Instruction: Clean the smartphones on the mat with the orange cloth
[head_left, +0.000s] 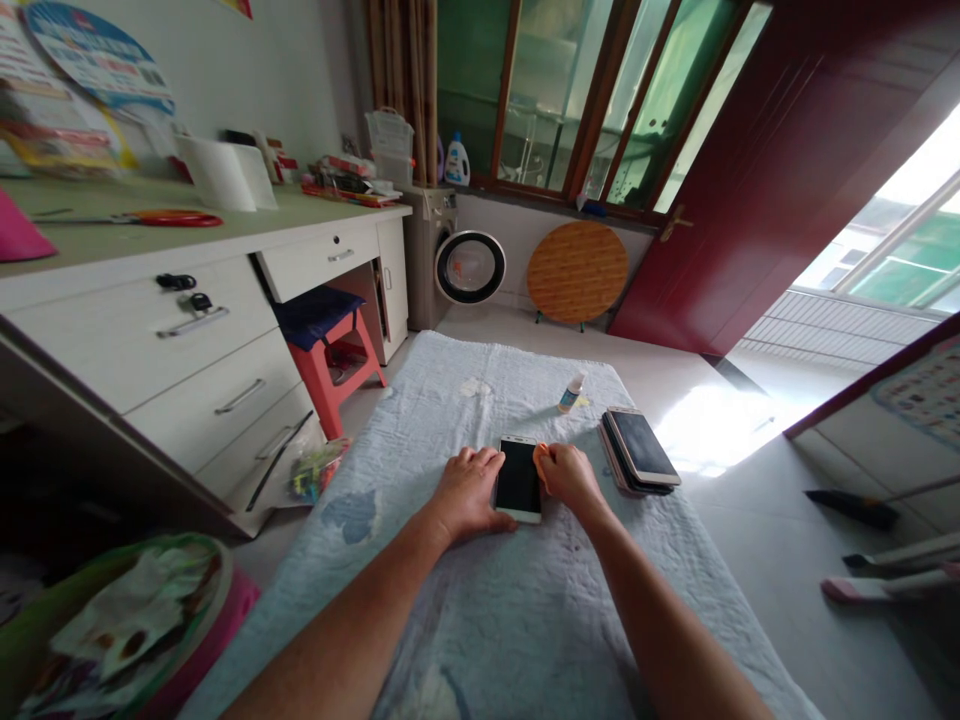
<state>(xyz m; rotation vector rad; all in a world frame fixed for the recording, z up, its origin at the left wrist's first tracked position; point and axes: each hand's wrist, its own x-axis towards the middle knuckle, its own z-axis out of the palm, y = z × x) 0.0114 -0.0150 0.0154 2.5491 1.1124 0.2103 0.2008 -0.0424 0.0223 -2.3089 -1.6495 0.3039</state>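
A white phone with a dark screen (518, 481) lies face up on the pale blue cloth (480, 390). My left hand (469, 492) grips its left side, fingers along the edge and thumb at the lower corner. At the phone's upper right edge, my right hand (570, 474) pinches a small orange cloth (541, 462). A small bottle with a white cap (571, 393) stands beyond my right hand. To the right is a stack of phones (642, 448), the top one face up with a dark screen.
A white desk (150, 330) runs along the left, with a red stool (334, 365) under it. At the lower left is a waste bin (225, 600). Behind the cloth-covered surface are a washing machine (427, 250) and a round wooden board (577, 270).
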